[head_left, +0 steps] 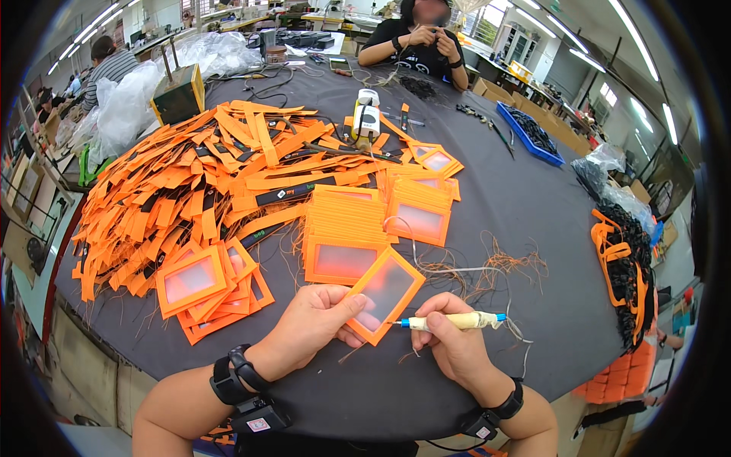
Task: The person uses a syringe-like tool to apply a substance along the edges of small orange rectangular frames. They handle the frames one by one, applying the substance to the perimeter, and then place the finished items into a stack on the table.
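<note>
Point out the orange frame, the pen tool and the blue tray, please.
orange frame (390, 288), head view, on its clear window.
pen tool (457, 321), head view, on its taped handle.
blue tray (524, 139), head view, on its near rim.

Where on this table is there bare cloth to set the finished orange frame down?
Bare dark table lies right of the frame stacks, up to the blue tray and the black-and-orange heap. Loose threads lie near the right hand. Left half is crowded with orange straps.
</note>
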Available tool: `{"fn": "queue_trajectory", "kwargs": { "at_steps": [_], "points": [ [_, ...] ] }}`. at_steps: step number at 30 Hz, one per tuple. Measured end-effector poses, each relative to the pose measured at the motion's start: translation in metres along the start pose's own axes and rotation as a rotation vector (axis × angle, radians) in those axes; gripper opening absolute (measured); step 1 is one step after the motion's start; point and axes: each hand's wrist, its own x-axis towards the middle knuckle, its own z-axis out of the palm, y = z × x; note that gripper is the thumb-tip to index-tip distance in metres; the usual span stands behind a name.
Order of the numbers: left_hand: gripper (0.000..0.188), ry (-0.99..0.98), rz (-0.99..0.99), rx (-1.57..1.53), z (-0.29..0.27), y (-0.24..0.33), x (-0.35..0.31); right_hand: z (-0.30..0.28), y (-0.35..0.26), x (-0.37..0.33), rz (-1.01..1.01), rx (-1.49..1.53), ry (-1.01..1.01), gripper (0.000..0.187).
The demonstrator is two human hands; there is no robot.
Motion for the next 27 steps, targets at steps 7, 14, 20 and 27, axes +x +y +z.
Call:
{"fn": "queue_trajectory", "kwargs": {
  "at_steps": [7,14,20,27],
  "points": [
    [0.027,0.010,0.004,-0.002,0.0003,0.0004,-0.0005,0.0014,-0.0005,0.0009,0.002,-0.012,-0.035,0.014],
    [0.027,0.002,0.002,-0.001,0.0005,0.0008,-0.0004,-0.0004,-0.0015,-0.0008,-0.023,0.033,-0.002,0.013],
    [0.027,0.006,0.005,-0.010,-0.0011,-0.0010,0.0002,0.0069,-0.0030,-0.0027,-0.008,-0.057,0.005,0.013],
    [0.027,0.000,0.004,-0.008,-0.0012,-0.0020,0.0007,0.0063,-0.0022,-0.0037,0.000,-0.110,-0.047,0.017]
  ]
}}
